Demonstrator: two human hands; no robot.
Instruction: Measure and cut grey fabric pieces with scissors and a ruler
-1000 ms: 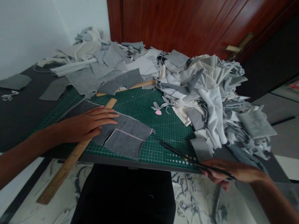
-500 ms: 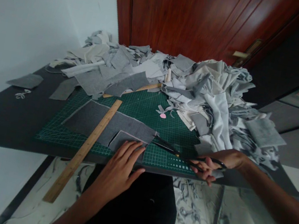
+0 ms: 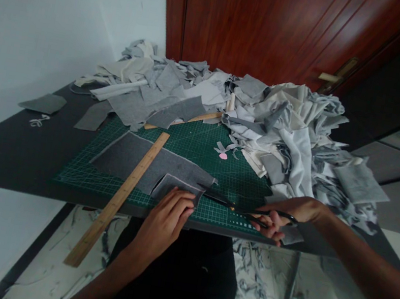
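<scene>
Dark grey fabric [image 3: 137,154] with pale edges lies on the green cutting mat [image 3: 201,142]. On its near right part rests a smaller grey fabric piece [image 3: 166,185] with a light edge line. My left hand [image 3: 167,216] presses this smaller piece down, fingers stretched flat at the table's front edge. At the right, my right hand [image 3: 279,217] holds black scissors [image 3: 220,199] by the handles. Their blades point left, with the tips at the fabric's right end, beside the smaller piece's upper edge. Whether the blades are over or through the cloth I cannot tell.
A wooden ruler [image 3: 122,195] crosses the fabric and juts past the table's front edge. Heaped grey and white scraps [image 3: 298,141] line the back and right. A curved wooden strip [image 3: 205,117] lies among them. Offcuts [image 3: 249,277] litter the floor.
The scissors' tips have moved left, farther onto the fabric. My left thumb, spread out before, now lies closer to the fingers. The whole view has shifted slightly.
</scene>
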